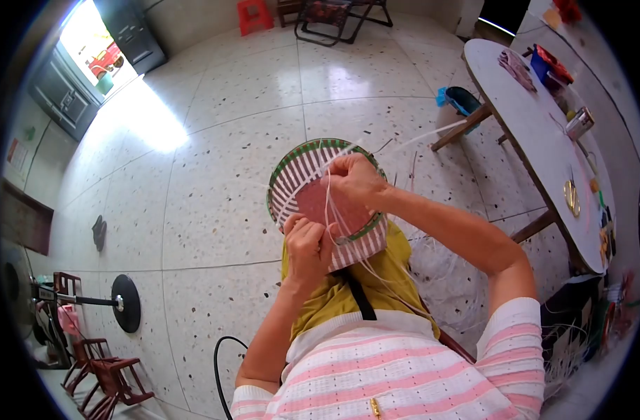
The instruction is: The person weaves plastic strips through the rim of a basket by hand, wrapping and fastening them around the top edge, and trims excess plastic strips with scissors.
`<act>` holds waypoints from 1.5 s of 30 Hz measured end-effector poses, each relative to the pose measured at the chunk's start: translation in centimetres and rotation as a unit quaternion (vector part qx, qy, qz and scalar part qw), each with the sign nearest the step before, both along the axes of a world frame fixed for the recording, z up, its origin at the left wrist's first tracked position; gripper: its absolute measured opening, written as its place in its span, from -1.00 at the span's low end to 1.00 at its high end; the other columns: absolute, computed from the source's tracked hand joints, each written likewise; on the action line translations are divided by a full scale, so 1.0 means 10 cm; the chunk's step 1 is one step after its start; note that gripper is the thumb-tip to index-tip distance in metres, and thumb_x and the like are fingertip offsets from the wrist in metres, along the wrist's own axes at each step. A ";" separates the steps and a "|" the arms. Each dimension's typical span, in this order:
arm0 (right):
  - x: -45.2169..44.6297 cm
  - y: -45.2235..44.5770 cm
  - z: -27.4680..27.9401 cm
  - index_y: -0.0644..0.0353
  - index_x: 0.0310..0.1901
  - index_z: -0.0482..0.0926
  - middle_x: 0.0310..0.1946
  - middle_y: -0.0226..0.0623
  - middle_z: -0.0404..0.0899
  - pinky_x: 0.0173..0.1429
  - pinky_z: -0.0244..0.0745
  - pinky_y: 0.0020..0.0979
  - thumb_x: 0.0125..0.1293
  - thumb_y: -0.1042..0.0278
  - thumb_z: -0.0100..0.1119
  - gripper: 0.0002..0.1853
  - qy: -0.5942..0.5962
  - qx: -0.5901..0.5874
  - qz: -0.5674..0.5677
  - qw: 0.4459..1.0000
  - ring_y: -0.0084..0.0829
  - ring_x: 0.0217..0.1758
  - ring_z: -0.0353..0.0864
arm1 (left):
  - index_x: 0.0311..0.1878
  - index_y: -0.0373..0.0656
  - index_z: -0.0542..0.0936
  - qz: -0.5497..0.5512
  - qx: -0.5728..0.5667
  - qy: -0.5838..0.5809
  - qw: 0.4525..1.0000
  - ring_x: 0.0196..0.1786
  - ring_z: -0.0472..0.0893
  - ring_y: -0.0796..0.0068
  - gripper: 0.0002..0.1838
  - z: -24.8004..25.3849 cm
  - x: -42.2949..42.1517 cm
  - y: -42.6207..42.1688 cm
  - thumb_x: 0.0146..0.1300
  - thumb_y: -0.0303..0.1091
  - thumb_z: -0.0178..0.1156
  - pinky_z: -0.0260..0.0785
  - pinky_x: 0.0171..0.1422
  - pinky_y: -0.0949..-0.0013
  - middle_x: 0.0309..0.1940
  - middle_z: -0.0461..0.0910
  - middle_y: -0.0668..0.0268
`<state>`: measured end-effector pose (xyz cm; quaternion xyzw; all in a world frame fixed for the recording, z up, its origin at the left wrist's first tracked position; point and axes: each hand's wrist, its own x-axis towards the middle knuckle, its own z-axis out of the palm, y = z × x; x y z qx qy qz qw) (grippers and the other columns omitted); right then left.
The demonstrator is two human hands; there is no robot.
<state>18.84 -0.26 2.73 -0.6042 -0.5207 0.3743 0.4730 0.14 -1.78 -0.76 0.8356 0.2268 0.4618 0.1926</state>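
A round woven basket [286, 183] with a green rim, white and dark reddish stripes and a pinkish bottom rests on my lap, its opening facing up. My right hand [358, 182] is over its far right side, fingers pinched on thin white strips [328, 203]. These strips run down across the opening to the near rim and hang over my lap. My left hand [307, 245] is closed at the near left rim, with its thumb and fingers together by the strips. What lies between those left fingers is hidden.
To the right stands a white-topped table [523, 126] with scissors [571, 197], a can [580, 123] and a cloth [517, 68]. A lined bin [462, 101] stands by its leg. Loose white strips [442, 280] lie on the floor. A red stool [254, 17] is at the back.
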 end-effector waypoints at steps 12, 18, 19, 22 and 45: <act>0.10 -0.20 0.25 0.28 -0.35 0.73 -0.54 -0.45 0.63 -0.41 0.40 -0.50 0.20 0.16 0.41 -0.71 -0.132 -0.295 0.316 0.892 -0.63 -0.49 0.52 | -0.64 -0.17 0.46 -0.048 -0.023 0.029 0.998 -0.53 0.41 0.25 -0.66 0.06 -0.10 0.23 0.23 -0.42 0.32 0.25 0.08 0.18 -0.70 0.39 0.27; 0.37 0.16 -0.11 0.27 -0.44 0.69 -0.59 -0.44 0.60 -0.45 0.44 -0.53 0.15 0.47 0.35 -0.93 0.098 0.059 0.014 0.993 -0.64 -0.55 0.51 | -0.63 -0.16 0.47 -0.065 -0.032 0.030 0.997 -0.54 0.42 0.30 -0.67 0.10 -0.13 0.24 0.25 -0.42 0.30 0.23 0.08 0.22 -0.70 0.41 0.30; 0.48 0.28 0.03 0.28 -0.45 0.67 -0.58 -0.44 0.62 -0.47 0.44 -0.52 0.20 0.53 0.29 -0.91 0.072 0.173 -0.094 0.978 -0.65 -0.55 0.52 | -0.63 -0.16 0.47 -0.065 -0.035 0.037 0.997 -0.54 0.42 0.31 -0.67 0.10 -0.14 0.25 0.25 -0.42 0.29 0.22 0.08 0.23 -0.70 0.42 0.31; 0.74 0.27 0.37 0.27 -0.34 0.69 -0.48 -0.34 0.68 -0.48 0.50 -0.58 0.37 0.36 0.21 -0.82 -0.004 0.055 -0.163 0.985 -0.62 -0.55 0.57 | -0.63 -0.16 0.47 -0.065 -0.042 0.035 0.996 -0.54 0.42 0.31 -0.67 0.11 -0.14 0.24 0.26 -0.41 0.29 0.22 0.09 0.23 -0.70 0.42 0.32; 0.43 0.00 0.53 0.35 -0.44 0.68 -0.54 -0.28 0.67 -0.40 0.57 -0.50 0.36 -0.09 0.22 -0.46 -0.137 -0.270 0.179 0.936 -0.52 -0.51 0.65 | -0.65 -0.16 0.43 -0.057 -0.018 0.028 0.998 -0.56 0.41 0.29 -0.65 0.06 -0.14 0.26 0.22 -0.44 0.31 0.25 0.05 0.22 -0.72 0.36 0.30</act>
